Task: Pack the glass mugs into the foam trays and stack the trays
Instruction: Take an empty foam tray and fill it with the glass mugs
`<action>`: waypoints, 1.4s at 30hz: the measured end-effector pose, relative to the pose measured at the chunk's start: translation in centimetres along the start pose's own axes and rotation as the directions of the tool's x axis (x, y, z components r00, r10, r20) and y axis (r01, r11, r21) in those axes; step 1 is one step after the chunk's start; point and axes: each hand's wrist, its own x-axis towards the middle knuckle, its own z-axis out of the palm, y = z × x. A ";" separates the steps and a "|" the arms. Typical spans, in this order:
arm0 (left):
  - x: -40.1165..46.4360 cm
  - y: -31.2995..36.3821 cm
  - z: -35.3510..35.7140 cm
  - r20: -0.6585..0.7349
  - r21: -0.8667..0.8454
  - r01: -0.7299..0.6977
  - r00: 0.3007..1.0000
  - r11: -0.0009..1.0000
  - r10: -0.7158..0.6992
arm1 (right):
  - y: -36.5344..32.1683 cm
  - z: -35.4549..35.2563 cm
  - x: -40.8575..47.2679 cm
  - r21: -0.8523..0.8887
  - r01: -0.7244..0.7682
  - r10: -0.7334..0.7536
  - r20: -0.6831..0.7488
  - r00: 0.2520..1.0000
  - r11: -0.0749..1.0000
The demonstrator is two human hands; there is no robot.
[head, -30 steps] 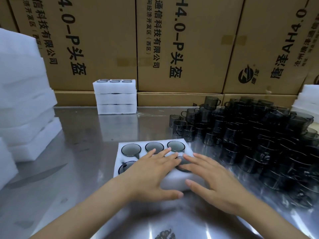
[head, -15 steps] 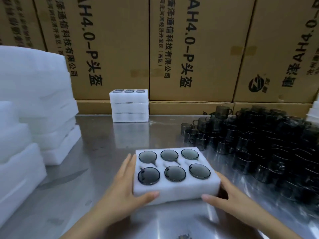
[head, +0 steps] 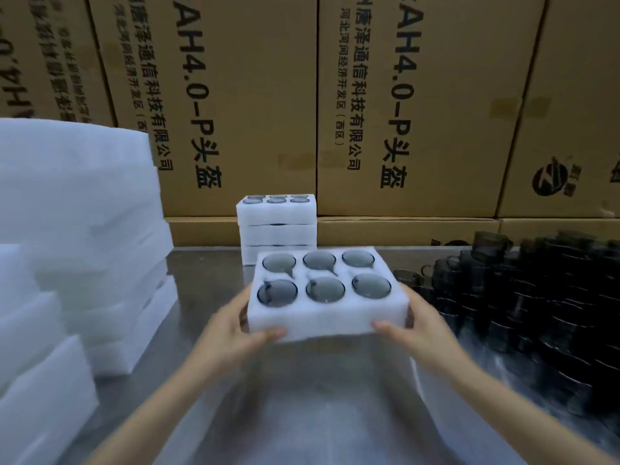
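Note:
A white foam tray holding several dark glass mugs hangs above the steel table, tilted slightly toward me. My left hand grips its left end with the thumb on the front wall. My right hand grips the right end the same way. Behind it, a stack of three filled foam trays stands against the cartons. A big heap of loose dark glass mugs fills the table's right side.
Piles of white foam trays rise along the left side of the table. A wall of brown cartons closes off the back.
Both hands slid from the tray's top to its ends, gripped it and lifted it off the table, carrying it toward the stack at the back.

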 end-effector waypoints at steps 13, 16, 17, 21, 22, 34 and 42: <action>25.8 -3.8 -9.9 -0.455 0.048 0.062 0.890 0.997 -0.033 | -3.1 7.0 30.6 0.028 0.131 -0.129 -0.080 0.988 0.991; 29.8 -4.8 -10.5 -0.449 0.068 0.027 0.893 0.997 0.007 | -2.1 7.9 34.5 0.005 0.119 -0.118 -0.118 0.986 0.993; 31.1 -5.0 -10.5 -0.446 0.070 0.013 0.895 0.997 0.020 | -1.7 8.2 35.5 0.003 0.111 -0.109 -0.142 0.984 0.994; 34.7 -7.1 -9.8 -0.421 0.054 0.037 0.907 0.998 -0.011 | -0.3 9.3 38.4 -0.026 0.091 -0.094 -0.204 0.974 0.996; 34.9 -8.2 -9.5 -0.412 0.048 0.066 0.910 0.997 -0.041 | 0.2 9.7 38.6 -0.043 0.077 -0.084 -0.198 0.977 0.996; 34.0 -13.0 -7.9 -0.408 -0.129 0.092 0.903 0.987 -0.137 | 3.2 12.0 37.9 -0.014 -0.017 0.014 -0.189 0.982 1.000; 34.7 -13.4 -8.6 -0.397 0.012 0.124 0.911 0.992 -0.109 | 2.1 10.9 38.2 -0.177 -0.078 0.065 -0.077 0.995 0.981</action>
